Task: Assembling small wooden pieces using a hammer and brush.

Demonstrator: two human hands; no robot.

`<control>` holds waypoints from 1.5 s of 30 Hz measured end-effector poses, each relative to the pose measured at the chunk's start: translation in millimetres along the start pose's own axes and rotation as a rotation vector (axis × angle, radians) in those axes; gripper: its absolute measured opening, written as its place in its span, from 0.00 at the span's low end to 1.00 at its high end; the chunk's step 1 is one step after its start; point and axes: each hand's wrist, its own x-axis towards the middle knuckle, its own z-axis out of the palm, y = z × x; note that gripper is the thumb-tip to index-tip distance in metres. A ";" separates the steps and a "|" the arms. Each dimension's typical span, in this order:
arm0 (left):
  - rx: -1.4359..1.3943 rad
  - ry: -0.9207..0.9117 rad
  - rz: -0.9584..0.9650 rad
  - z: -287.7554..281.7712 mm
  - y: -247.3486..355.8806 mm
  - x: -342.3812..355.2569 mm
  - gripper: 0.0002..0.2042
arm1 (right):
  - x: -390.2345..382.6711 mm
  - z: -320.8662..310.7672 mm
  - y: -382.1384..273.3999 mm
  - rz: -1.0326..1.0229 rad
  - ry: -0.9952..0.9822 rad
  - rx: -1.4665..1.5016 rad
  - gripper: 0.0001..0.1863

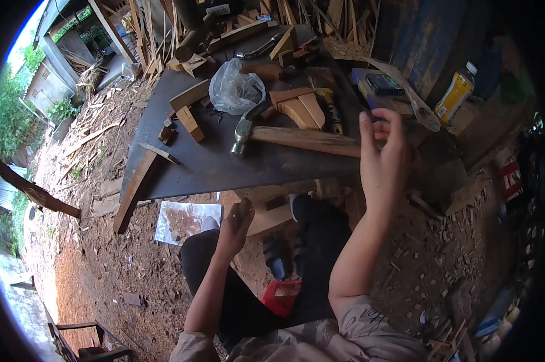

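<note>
Head view showed the dark table [206, 166] at twelve o'clock, bearing the hammer [309, 139]. Your right hand [384, 151] was curled by its handle at two, your left hand [232, 229] at seven; I couldn't tell if either gripped anything. A nudge could have knocked the hammer off.

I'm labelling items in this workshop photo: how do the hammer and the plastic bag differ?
The hammer has a shiny metal head and a brown wooden handle, while the bag is whitish and see-through. The hammer is long and straight; the bag is a crumpled, rounded heap. The hammer's handle reaches toward the right hand, while the bag lies farther from it. Both rest on the dark table.
</note>
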 end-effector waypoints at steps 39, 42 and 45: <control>-0.255 0.038 -0.338 -7.5 -11.7 0.5 0.17 | -16.8 7.1 -2.3 -0.320 -0.759 0.569 0.16; -0.235 0.109 -0.195 -6.1 -26.0 0.9 0.22 | -31.9 -4.8 13.2 -0.328 -1.010 0.728 0.16; -0.050 0.110 -0.030 -17.1 -36.9 3.8 0.25 | -46.9 -1.8 31.1 -0.300 -1.202 0.808 0.15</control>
